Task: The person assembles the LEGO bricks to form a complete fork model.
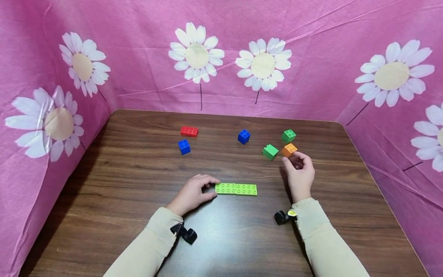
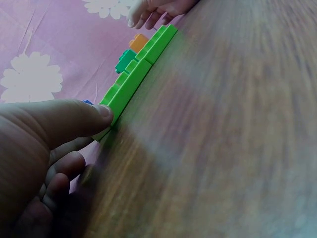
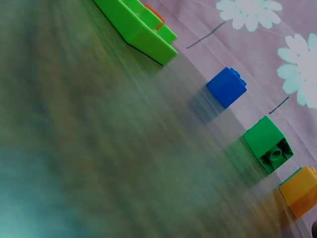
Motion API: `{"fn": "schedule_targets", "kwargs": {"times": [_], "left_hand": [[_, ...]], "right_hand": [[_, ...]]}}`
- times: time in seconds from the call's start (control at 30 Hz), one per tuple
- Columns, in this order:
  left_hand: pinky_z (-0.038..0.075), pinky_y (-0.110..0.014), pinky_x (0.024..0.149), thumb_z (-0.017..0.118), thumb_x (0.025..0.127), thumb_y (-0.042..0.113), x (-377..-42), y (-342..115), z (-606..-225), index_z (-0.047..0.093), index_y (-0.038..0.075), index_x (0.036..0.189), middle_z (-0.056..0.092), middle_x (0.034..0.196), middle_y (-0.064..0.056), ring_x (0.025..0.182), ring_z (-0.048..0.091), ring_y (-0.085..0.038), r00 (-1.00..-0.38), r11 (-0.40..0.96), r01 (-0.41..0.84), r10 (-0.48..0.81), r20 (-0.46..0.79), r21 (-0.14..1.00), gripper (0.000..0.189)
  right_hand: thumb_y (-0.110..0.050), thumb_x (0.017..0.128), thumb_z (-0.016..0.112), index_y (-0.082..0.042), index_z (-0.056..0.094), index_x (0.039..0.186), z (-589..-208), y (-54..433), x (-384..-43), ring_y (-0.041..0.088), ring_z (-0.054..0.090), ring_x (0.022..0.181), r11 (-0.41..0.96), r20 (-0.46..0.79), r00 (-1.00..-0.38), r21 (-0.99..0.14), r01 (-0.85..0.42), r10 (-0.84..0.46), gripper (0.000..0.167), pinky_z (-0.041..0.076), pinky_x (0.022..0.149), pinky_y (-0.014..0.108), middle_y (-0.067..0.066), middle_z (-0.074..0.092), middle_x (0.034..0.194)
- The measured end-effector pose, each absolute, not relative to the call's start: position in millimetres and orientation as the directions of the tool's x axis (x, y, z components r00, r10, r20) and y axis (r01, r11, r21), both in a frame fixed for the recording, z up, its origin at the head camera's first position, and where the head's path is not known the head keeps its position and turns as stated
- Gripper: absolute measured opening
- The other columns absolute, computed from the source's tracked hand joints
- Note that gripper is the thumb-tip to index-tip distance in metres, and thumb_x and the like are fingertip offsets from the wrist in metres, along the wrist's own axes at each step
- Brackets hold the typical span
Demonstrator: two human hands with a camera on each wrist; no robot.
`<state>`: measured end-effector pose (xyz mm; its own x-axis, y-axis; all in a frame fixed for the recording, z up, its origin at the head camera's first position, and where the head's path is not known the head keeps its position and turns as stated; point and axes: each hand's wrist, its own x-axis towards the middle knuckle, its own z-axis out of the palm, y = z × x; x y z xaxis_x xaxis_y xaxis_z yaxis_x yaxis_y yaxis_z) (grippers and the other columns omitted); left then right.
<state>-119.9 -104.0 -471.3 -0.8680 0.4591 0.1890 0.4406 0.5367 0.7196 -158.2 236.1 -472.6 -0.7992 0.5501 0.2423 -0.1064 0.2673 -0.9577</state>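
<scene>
Near the middle of a dark brown wood-grain tabletop (image 1: 138,161), two flat lime-green plastic building plates lie end to end in one straight strip: a left plate (image 1: 226,188) and a right plate (image 1: 247,189), each with two rows of four studs, running parallel to the far edge. A person's left hand (image 1: 192,194) pinches the strip's left end, thumb on the near side and index finger on the far side.

To the right and farther back, the person's right hand (image 1: 302,173) reaches to a small orange plastic block (image 1: 290,149) with studs on top. Its thumb and index finger are parted at the block's near side; whether they touch it, I cannot tell. Just left of the orange block, a green plastic block (image 1: 270,152) lies on its side, hollow underside showing in the right wrist view. A second green block (image 1: 288,135), studs up, sits just behind the orange one, closer to the far right corner.

Along the far edge, left of centre, rests a longer red plastic block (image 1: 189,131), with a blue plastic block (image 1: 184,147) just in front of it. Another blue block (image 1: 243,137) stands between these and the green pair. Pink cloth (image 1: 138,57) printed with white daisies hangs around the tabletop.
</scene>
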Motion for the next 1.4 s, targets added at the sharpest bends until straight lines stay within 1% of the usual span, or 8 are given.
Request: {"fn": "schedule_targets", "kwargs": {"times": [0.3,0.57,0.67,0.8,0.93,1.17,1.3,1.4], "left_hand": [[0.048,-0.031,0.081,0.080,0.085,0.015,-121,-104,-473,0.073,0.015,0.116,0.071,0.111,0.005,0.091,0.057,-0.013,-0.866,0.534,0.444,0.464,0.190,0.719,0.032],[0.049,-0.031,0.084,0.080,0.086,0.016,-121,-103,-473,0.073,0.016,0.117,0.070,0.114,0.005,0.092,0.058,-0.012,-0.863,0.542,0.447,0.471,0.183,0.712,0.032],[0.049,-0.031,0.084,0.080,0.085,0.016,-121,-103,-472,0.073,0.016,0.117,0.070,0.115,0.005,0.093,0.058,-0.012,-0.865,0.543,0.440,0.470,0.175,0.715,0.032],[0.049,-0.031,0.084,0.080,0.086,0.015,-121,-103,-472,0.073,0.017,0.118,0.070,0.115,0.005,0.093,0.058,-0.011,-0.867,0.547,0.435,0.470,0.167,0.716,0.033],[0.049,-0.031,0.084,0.080,0.086,0.015,-122,-103,-472,0.073,0.017,0.118,0.070,0.115,0.005,0.093,0.058,-0.011,-0.866,0.550,0.436,0.472,0.166,0.712,0.033],[0.049,-0.030,0.084,0.081,0.085,0.014,-122,-104,-473,0.073,0.015,0.117,0.070,0.113,0.003,0.092,0.058,-0.012,-0.857,0.536,0.458,0.478,0.193,0.709,0.033],[0.049,-0.030,0.084,0.080,0.085,0.015,-121,-105,-473,0.073,0.015,0.117,0.070,0.113,0.003,0.092,0.058,-0.012,-0.859,0.537,0.456,0.474,0.193,0.709,0.033],[0.049,-0.030,0.084,0.080,0.085,0.015,-122,-105,-473,0.073,0.016,0.117,0.070,0.113,0.003,0.092,0.058,-0.012,-0.861,0.540,0.451,0.473,0.187,0.711,0.032]], "right_hand": [[-0.012,0.086,0.077,0.002,0.060,0.124,-472,243,-169,0.025,0.061,0.099,0.268,0.220,-0.792,-0.961,-0.074,0.569,0.044,0.041,0.082,0.022,0.019,0.064,0.116],[-0.011,0.084,0.077,0.001,0.060,0.124,-472,249,-180,0.020,0.059,0.098,0.314,0.234,-0.776,-0.948,-0.048,0.586,0.045,0.038,0.080,0.021,0.012,0.060,0.111],[-0.012,0.085,0.078,-0.001,0.059,0.126,-472,250,-184,0.017,0.058,0.100,0.333,0.214,-0.784,-0.943,-0.009,0.583,0.046,0.039,0.081,0.019,0.010,0.059,0.114],[-0.014,0.086,0.078,-0.002,0.057,0.129,-473,253,-188,0.019,0.059,0.105,0.343,0.174,-0.800,-0.938,0.043,0.575,0.050,0.044,0.085,0.018,0.010,0.057,0.119],[-0.015,0.086,0.077,-0.001,0.056,0.132,-473,254,-191,0.024,0.059,0.111,0.365,0.146,-0.811,-0.927,0.089,0.567,0.052,0.047,0.092,0.025,0.014,0.058,0.123],[-0.016,0.088,0.076,0.000,0.055,0.136,-466,253,-190,0.031,0.056,0.119,0.438,0.112,-0.836,-0.884,0.163,0.538,0.055,0.042,0.103,0.042,0.019,0.058,0.129],[-0.014,0.090,0.074,-0.001,0.056,0.136,-464,252,-189,0.031,0.057,0.119,0.442,0.098,-0.838,-0.879,0.181,0.536,0.051,0.043,0.104,0.043,0.020,0.059,0.130],[-0.016,0.092,0.073,-0.003,0.058,0.136,-465,252,-190,0.027,0.059,0.117,0.410,0.076,-0.830,-0.892,0.191,0.552,0.048,0.047,0.100,0.036,0.017,0.061,0.128]]}}
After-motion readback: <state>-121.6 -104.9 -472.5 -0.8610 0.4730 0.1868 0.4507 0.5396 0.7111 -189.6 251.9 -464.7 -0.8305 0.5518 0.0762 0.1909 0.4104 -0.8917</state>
